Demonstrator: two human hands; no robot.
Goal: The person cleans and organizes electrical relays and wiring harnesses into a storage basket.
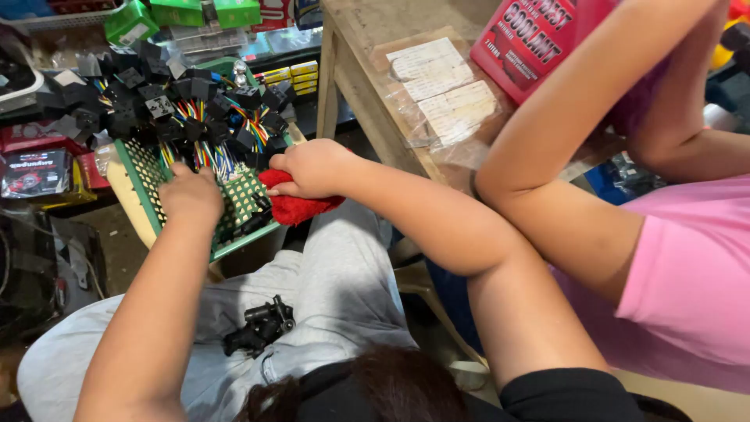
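Note:
My left hand (190, 193) reaches into a green perforated basket (146, 178) and is closed among black plastic connectors with coloured wires (187, 109); what it grips is hidden. On the basket's right rim, my right hand (312, 166) is closed on a red fluffy cloth (301, 208). A small bunch of black connectors (260, 323) lies on my lap, on grey trousers.
A wooden table (367, 70) stands to the right with taped paper notes (441, 86) and a red bottle (531, 39). Another person in a pink shirt (687, 281) leans an arm (562, 156) on it. Green boxes (180, 14) sit behind the basket.

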